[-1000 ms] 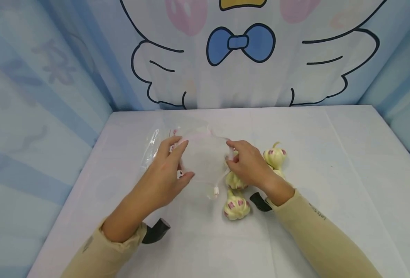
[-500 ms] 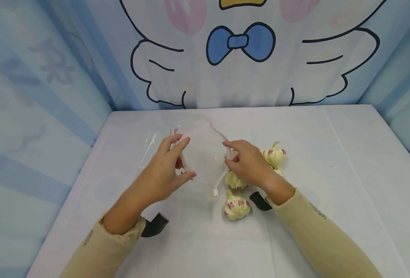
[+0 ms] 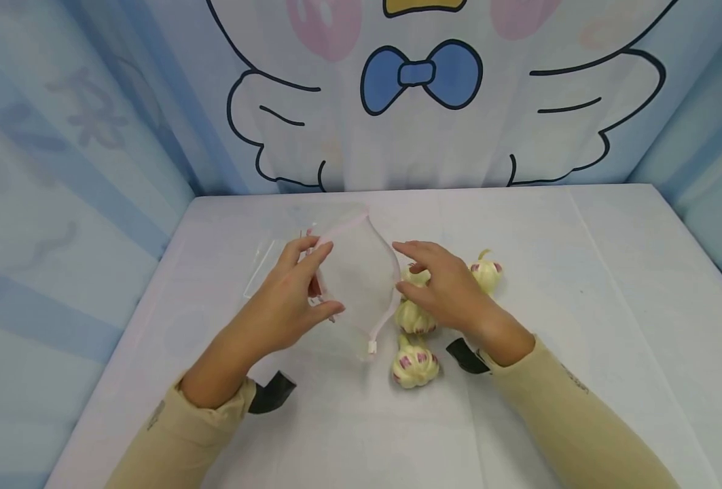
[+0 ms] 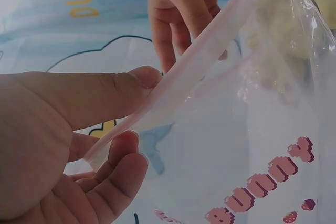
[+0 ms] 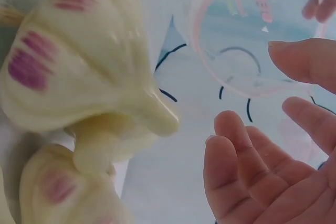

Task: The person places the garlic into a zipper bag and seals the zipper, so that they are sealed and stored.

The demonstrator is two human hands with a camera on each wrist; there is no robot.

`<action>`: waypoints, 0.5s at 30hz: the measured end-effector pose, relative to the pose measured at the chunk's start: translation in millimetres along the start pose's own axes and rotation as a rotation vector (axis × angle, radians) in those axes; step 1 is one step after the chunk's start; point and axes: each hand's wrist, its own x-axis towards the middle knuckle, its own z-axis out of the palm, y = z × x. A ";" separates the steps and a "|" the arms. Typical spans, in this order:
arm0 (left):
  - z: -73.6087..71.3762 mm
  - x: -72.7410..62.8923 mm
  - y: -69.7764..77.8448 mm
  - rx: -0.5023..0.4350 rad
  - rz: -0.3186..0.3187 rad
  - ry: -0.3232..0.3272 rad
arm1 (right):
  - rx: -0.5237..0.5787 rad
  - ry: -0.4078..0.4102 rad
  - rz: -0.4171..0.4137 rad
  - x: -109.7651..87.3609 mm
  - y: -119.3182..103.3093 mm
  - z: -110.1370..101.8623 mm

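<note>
Ref. ctr. for clock pos.: mouth of bag, held over table approx. mid-width. Bag is clear plastic, w/ pink rim spread to an oval & white slider at 5–6 o'clock. Pink BUNNY lettering shows on bag in L wrist view.

L hand, 9 o'clock: clamped on bag. Thumb bears on one side of rim; fingers curl at the other side, w/ rim btwn.

R hand, 3 o'clock: thumb & fingers apart, facing rim. R wrist view shows rim beyond the fingertips; head view puts them just beside it. Contact: cannot tell.

Garlic, pale w/ pink-purple patches: front bulb at 5 o'clock; mid bulb at 4 o'clock, next to front bulb & partly behind R hand; far bulb past R hand, at its 2–3 o'clock. More garlic is partly hidden by R hand; exact qty. unclear.

Each forearm: tan sleeve, L & R, w/ black part at cuff, L & R. Backdrop at 12 o'clock, past table edge: curtain w/ blue bow print.
</note>
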 end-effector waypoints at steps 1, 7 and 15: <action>0.1 0.3 -0.3 -0.004 -0.001 -0.001 | -0.006 0.008 -0.002 -1.1 0.3 -2.2; 0.1 2.2 -2.6 -0.004 -0.005 -0.008 | -0.050 0.028 0.046 -10.2 3.6 -18.5; 0.6 3.0 -7.9 -0.020 -0.011 -0.012 | -0.096 -0.067 0.115 -20.6 10.9 -25.0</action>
